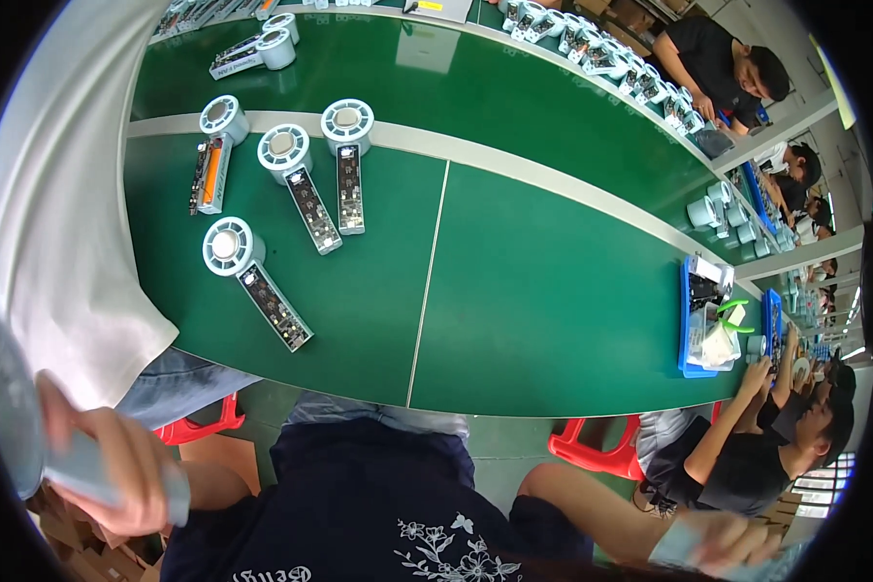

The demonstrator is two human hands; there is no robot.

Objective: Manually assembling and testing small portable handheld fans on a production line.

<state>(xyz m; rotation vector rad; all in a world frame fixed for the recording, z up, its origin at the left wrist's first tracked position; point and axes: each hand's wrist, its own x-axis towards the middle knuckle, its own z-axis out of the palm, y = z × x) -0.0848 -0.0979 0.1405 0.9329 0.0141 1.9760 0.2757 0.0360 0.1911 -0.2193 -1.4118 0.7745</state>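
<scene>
My left hand (121, 475) is at the lower left, its fingers wrapped round the handle of a pale blue handheld fan (8, 417), blurred by motion. Out at the lower right, my right hand (732, 538) is closed on a pale blue piece (677, 545); blur and the picture's rim hide its full shape. Both hands are held off the bench, one to each side of my body. On the green bench (543, 291) lie several unfinished fans with bare circuit boards in their handles, the nearest fan (276, 306) slanting toward me.
At the bench's right end stands a blue tray (687, 330) with green-handled pliers (737, 318). Beyond the pale divider runs a green belt (514, 116) with fans (276, 48). A person in white (58, 194) stands close at left; other people work at right, near a red stool (592, 451).
</scene>
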